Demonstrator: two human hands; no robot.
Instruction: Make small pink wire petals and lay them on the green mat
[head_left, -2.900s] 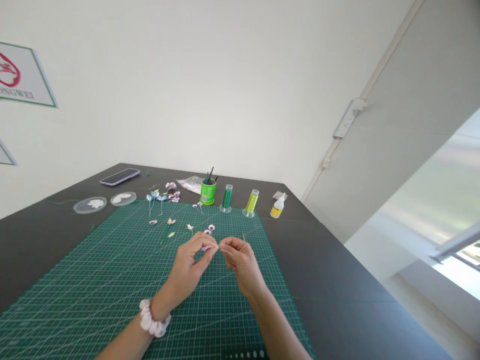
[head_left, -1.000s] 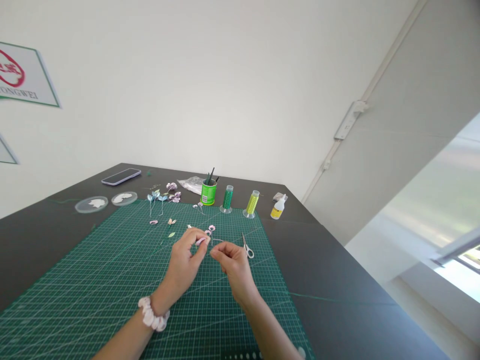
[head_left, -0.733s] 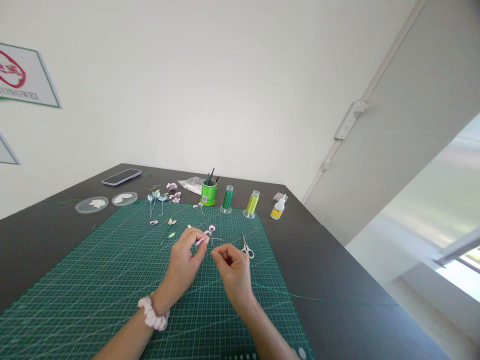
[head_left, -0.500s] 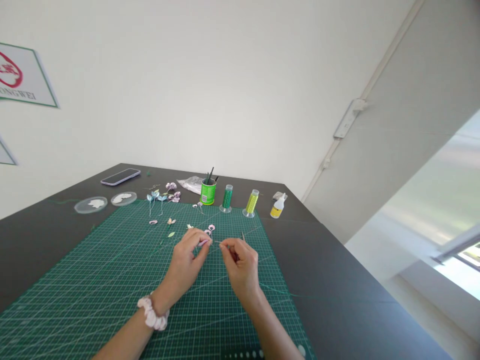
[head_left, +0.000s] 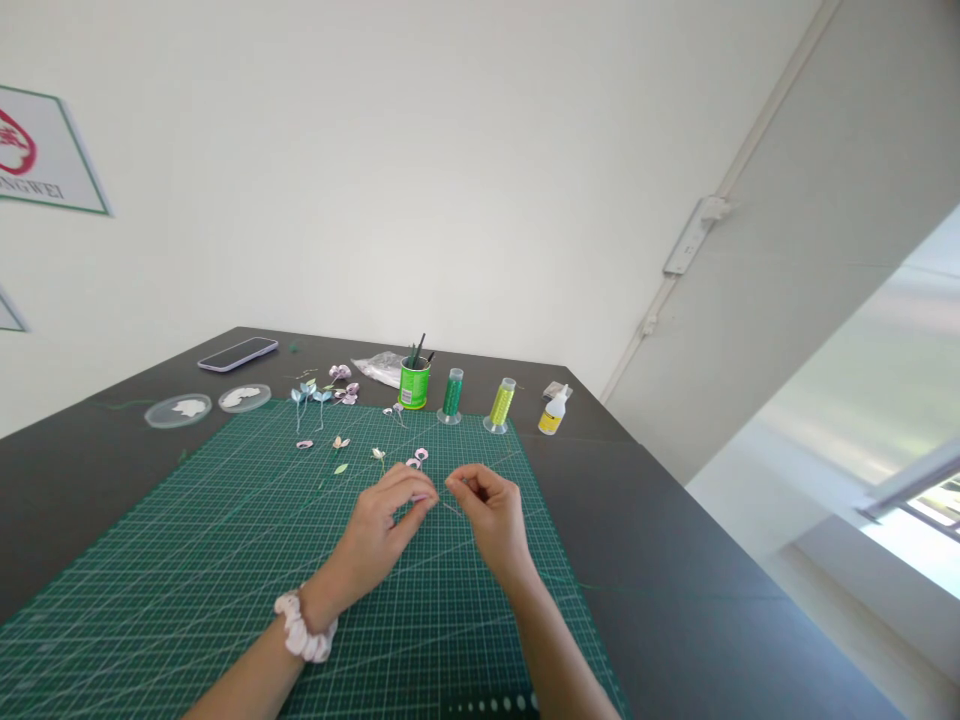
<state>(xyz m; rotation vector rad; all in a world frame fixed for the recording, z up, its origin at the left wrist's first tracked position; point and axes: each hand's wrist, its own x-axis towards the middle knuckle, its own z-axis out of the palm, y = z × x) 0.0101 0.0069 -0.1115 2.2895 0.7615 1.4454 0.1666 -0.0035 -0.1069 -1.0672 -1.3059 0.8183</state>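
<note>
Both hands now stand slightly farther right over the cutting mat [head_left: 262, 570]; fine handling of the lilac piece [head_left: 421, 497] apparently continues. The left hand [head_left: 382, 520] arches, thumb and fingertips clamped on it, a thin strand [head_left: 452, 509] just right. The right hand [head_left: 495, 512] curls inward, fingertips together; whether they grip thread cannot be told.
</note>
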